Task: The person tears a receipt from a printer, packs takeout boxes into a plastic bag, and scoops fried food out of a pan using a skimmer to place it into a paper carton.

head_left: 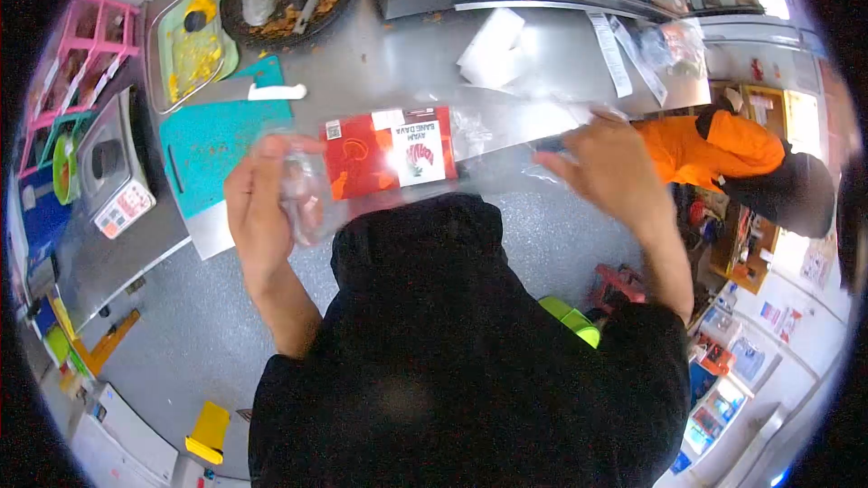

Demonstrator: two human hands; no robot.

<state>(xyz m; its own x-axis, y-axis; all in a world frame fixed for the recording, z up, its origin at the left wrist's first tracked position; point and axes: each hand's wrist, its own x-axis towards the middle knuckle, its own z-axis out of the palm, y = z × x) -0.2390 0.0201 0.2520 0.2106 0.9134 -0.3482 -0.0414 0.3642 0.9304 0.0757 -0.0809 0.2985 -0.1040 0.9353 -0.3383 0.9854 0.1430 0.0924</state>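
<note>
I see the left hand [258, 208] raised, fingers clamped on the red-labelled plastic packet [362, 163] at the counter [389, 63] edge; the right hand [615, 167], thumb spread, blurs, its grip indeterminable.

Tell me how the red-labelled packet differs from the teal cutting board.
The red-labelled packet is clear plastic with a printed red-and-white label; the teal cutting board is opaque, with specks on it. The left hand grips the packet, while the board lies on the counter.
</note>
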